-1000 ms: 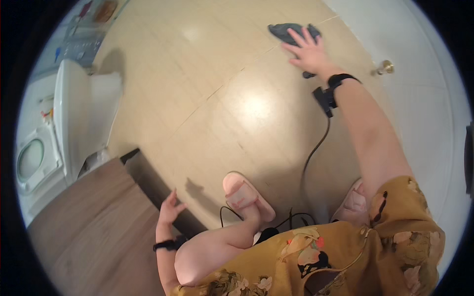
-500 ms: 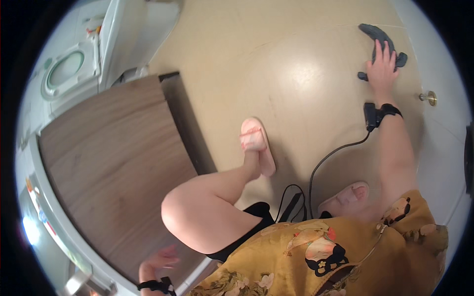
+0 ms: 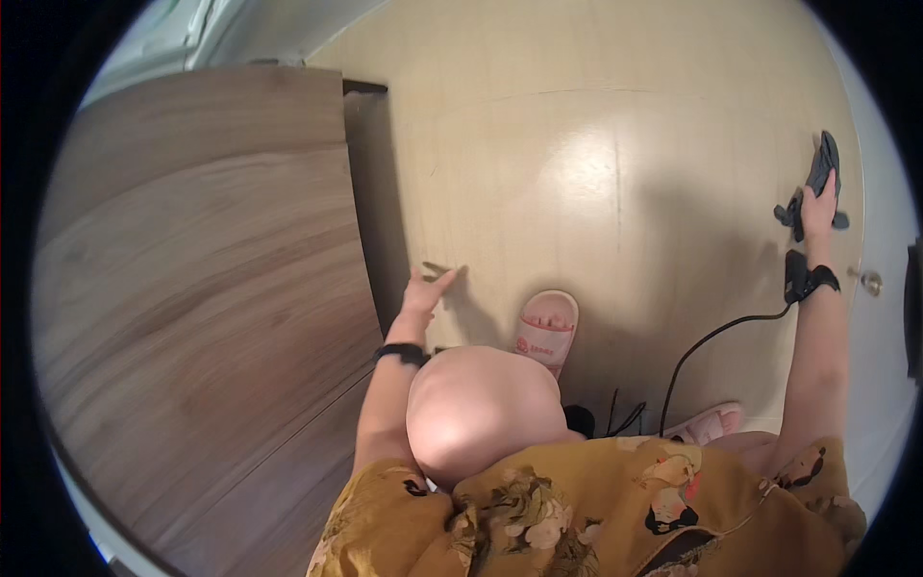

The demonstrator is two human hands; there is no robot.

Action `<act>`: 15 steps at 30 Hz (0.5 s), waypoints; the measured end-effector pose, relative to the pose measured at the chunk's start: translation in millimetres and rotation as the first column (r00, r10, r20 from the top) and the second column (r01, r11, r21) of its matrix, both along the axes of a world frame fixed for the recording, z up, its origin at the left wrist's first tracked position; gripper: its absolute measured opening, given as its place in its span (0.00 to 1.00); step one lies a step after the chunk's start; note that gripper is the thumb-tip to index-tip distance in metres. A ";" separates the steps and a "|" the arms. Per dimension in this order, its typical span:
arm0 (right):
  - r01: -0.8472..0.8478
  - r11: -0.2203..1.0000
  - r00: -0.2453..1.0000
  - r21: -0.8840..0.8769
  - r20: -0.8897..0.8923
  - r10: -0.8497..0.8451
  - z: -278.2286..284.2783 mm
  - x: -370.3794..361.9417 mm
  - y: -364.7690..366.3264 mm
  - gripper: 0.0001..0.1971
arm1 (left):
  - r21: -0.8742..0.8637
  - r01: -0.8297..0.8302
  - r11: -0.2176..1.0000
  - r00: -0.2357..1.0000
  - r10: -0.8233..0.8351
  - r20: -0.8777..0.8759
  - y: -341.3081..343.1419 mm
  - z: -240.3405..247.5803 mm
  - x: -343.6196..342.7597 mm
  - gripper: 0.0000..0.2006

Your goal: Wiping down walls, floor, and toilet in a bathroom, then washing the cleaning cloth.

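At the far right, my right hand (image 3: 818, 207) is closed on a dark grey soft-looking thing (image 3: 825, 159) with one tapering end and stubby side parts, perhaps a stuffed toy. That thing is on or just above the floor, close to the white door. My left hand (image 3: 423, 296) reaches forward past my bent knee, beside the cabinet's dark side, with its fingers spread. A thin dark mark shows by its fingertips; whether it is a shadow or an object I cannot tell. Each wrist wears a black band, and the right one carries a small black box (image 3: 796, 276) with a cable.
A wood-grain cabinet (image 3: 212, 269) fills the left side. Beige flooring (image 3: 538, 212) spreads ahead, under my pink slippers (image 3: 546, 327). The black cable (image 3: 716, 337) curves from my right wrist down toward my feet. A round metal knob (image 3: 871, 282) projects from the door at right.
My left hand has come forward from low beside the cabinet to above the floor. My right hand and the grey thing now appear further right and lower. The view has shifted toward the cabinet.
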State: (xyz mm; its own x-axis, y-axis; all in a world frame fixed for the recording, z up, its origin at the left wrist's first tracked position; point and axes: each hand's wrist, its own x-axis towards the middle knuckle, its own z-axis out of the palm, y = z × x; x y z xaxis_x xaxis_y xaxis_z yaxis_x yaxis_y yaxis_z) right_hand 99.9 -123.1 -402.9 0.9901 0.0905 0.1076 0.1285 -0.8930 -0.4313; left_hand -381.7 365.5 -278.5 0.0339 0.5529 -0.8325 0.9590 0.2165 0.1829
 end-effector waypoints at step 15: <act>-0.996 -0.032 -0.062 0.087 -0.378 0.924 94.8 -326.8 506.2 0.31 | 0.150 0.209 0.966 0.951 -0.165 -0.263 -8.0 -37.5 6.0 0.66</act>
State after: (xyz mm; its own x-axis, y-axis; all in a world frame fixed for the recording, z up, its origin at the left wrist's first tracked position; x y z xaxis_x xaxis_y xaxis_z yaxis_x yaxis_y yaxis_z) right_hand -226.9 383.1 -308.2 -0.1445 0.9528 -0.2668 0.8516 -0.0176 -0.5240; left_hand -375.7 357.5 -315.9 -0.0428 0.6928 -0.7198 0.9989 0.0145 -0.0453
